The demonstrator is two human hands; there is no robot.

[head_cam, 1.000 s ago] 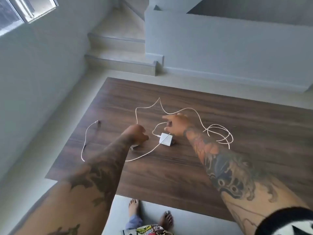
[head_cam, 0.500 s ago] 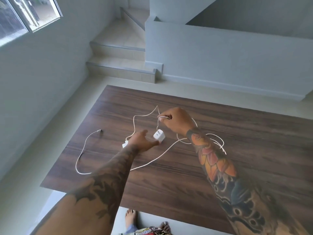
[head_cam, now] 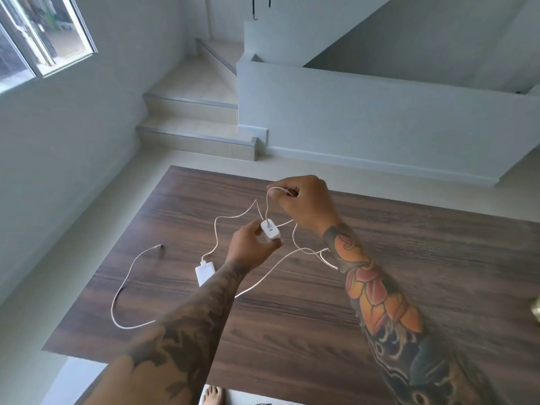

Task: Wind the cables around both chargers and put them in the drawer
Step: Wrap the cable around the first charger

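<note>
Filling the lower frame, a dark wooden table carries two white chargers, its near edge cut off by the frame. Beyond it rise tiled steps. The left hand grips one small charger above the tabletop; the right hand pinches that charger's cable, whose loops trail behind the forearm. A second charger lies on the table, half hidden by the left arm, its cable curving left. No lettering is readable.

Small white cube charger: smooth glossy plastic. Thin white cable: smooth. Dark brown wood-grain table: matt.
</note>
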